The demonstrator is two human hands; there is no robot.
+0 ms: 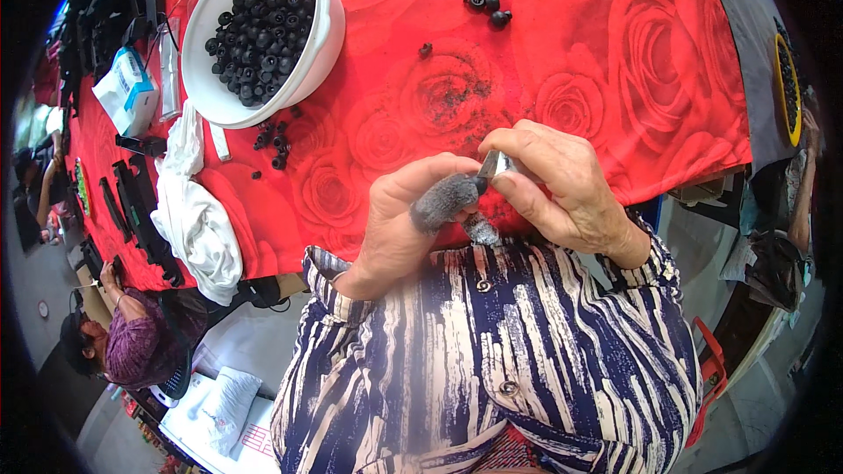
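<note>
My left hand (391, 233) is at the table's near edge, with a dark grey fabric sleeve (448, 199) over one finger and a lighter worn wrap (480, 229) on another. Its fingertips pinch a small black piece (480, 184), mostly hidden. In my right hand (571, 189), thumb and forefinger grip a short shiny metal blade (493, 163), its edge against the black piece. Black crumbs (457, 101) are scattered on the cloth just beyond both hands. Further left stands a white bowl (330, 44) holding many small round black hollow parts (263, 39).
A red rose-patterned cloth (378, 136) covers the table. Loose black parts lie beside the bowl (279, 145) and at the far middle (492, 9). A white cloth (200, 219), a white-and-blue packet (127, 92) and black strips (140, 211) lie left. Another person (140, 338) sits at far left.
</note>
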